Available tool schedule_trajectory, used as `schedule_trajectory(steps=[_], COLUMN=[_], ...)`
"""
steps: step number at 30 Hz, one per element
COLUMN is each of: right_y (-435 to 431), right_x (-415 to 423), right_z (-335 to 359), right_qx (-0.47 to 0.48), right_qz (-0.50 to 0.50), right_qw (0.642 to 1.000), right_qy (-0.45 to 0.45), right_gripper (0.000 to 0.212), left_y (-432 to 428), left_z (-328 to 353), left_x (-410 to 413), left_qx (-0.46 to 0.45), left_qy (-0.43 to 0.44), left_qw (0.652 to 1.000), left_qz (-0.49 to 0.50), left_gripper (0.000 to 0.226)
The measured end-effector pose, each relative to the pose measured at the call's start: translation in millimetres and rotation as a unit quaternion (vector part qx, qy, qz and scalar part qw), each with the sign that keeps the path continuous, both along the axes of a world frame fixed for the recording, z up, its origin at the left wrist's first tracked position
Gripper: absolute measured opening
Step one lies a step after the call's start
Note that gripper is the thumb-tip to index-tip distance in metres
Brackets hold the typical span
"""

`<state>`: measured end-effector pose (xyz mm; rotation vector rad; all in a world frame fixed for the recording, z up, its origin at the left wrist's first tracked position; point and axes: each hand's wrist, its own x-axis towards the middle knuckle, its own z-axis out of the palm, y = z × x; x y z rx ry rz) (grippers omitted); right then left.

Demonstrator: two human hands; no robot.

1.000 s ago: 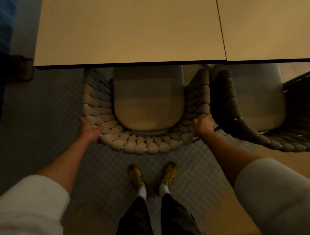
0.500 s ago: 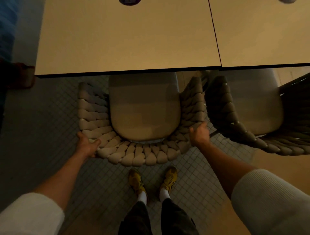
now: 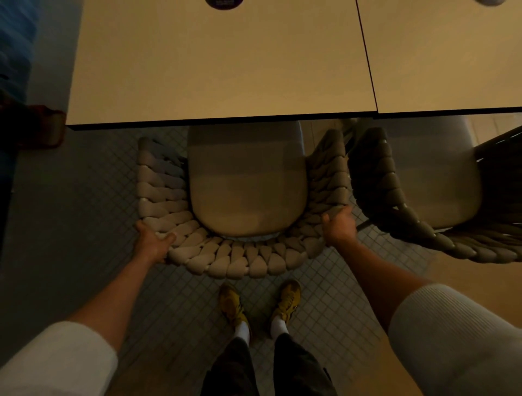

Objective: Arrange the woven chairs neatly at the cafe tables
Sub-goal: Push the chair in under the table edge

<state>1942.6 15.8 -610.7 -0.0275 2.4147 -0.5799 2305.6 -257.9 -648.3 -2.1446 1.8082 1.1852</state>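
Observation:
A pale woven chair [image 3: 234, 261] with a beige seat cushion [image 3: 247, 192] stands right in front of me, its front tucked under the edge of a beige cafe table [image 3: 220, 65]. My left hand [image 3: 151, 243] grips the left rear corner of its braided backrest. My right hand [image 3: 339, 226] holds the right rear corner. A second, darker woven chair [image 3: 375, 181] stands close on the right, its armrest almost touching the first chair, under the adjoining table [image 3: 449, 53].
My yellow shoes [image 3: 260, 303] stand on the small-tiled floor just behind the chair. A dark round object [image 3: 224, 3] lies at the table's far edge. A dark reddish shape [image 3: 42, 124] sits on the floor at the left.
The chair appears lower and a little further from the table edge than a second ago, with more of the cushion showing. Both hands kept their grip on the backrest.

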Motion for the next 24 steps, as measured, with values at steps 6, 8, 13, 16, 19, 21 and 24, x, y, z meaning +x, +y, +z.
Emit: schedule_trajectory(steps=[6,8,13,16,19,21,24], right_y=[3,6,17,20,22,25,27], right_x=[-1,-2,7,18,39,55,80], right_z=[-1,0,18,28,48,59,74], right_qx=[-0.001,-0.009,-0.044,-0.009,0.035,0.061,0.119], right_qz=[0.003,0.011,-0.045,0.001,0.077,0.133,0.251], right_qw=[1.0,1.0,0.991,0.996,0.996,0.989,0.961], right_qy=[-0.004,-0.026,-0.116,-0.088,-0.023,-0.003,-0.004], right_gripper=[0.057,0.064,0.075,0.083,0.088,0.088,0.083], left_y=[-3,3,23,40,62,76,97], left_z=[-12,-5,12,34,60,74,93], left_x=[9,8,11,3,-3,-5,7], left_qx=[0.006,0.008,0.007,-0.001,-0.008,0.006,0.046], left_qy=[0.03,0.04,0.062,0.046,0.028,0.041,0.076], left_qw=[0.999,0.998,0.996,0.998,1.0,0.999,0.995], left_qz=[0.027,0.037,0.056,0.031,0.006,-0.014,-0.042], left_gripper=[0.081,0.102,0.117,0.115,0.092,0.077,0.073])
